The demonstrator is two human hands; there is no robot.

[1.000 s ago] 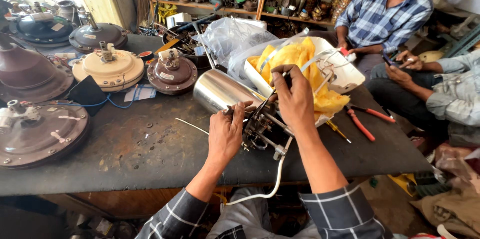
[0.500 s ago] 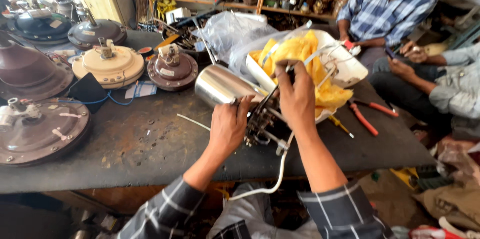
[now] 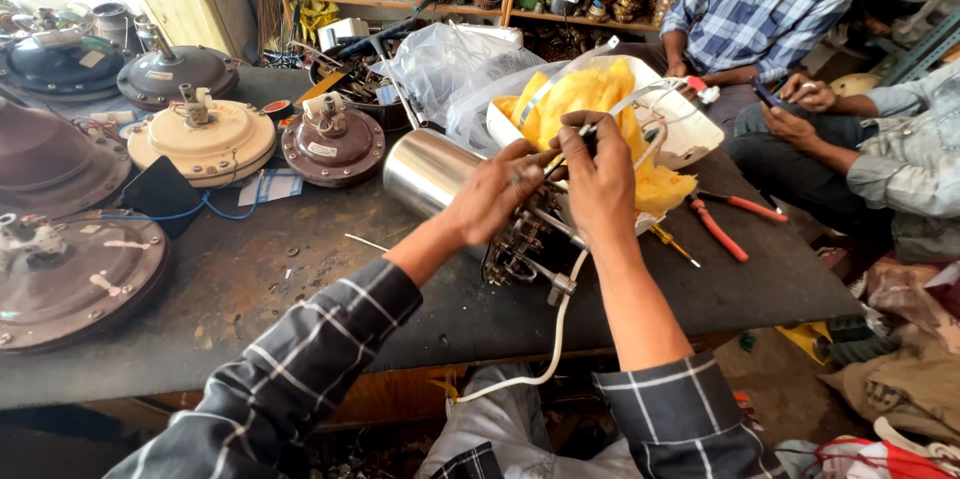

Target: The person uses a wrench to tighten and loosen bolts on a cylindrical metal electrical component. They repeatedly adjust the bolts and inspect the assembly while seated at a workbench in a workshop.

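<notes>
- Hands meet above the dark workbench (image 3: 300, 269): left hand (image 3: 492, 194) grips the top of a shiny steel cylindrical appliance (image 3: 425, 174); right hand (image 3: 600, 179) is closed around a thin dark tool (image 3: 588, 139).
- White cable (image 3: 555, 334) hangs down from the appliance.
- Red-handled pliers (image 3: 725, 224) lie near, on the right.

both hands (image 3: 545, 184) raised, fingers pinching
</notes>
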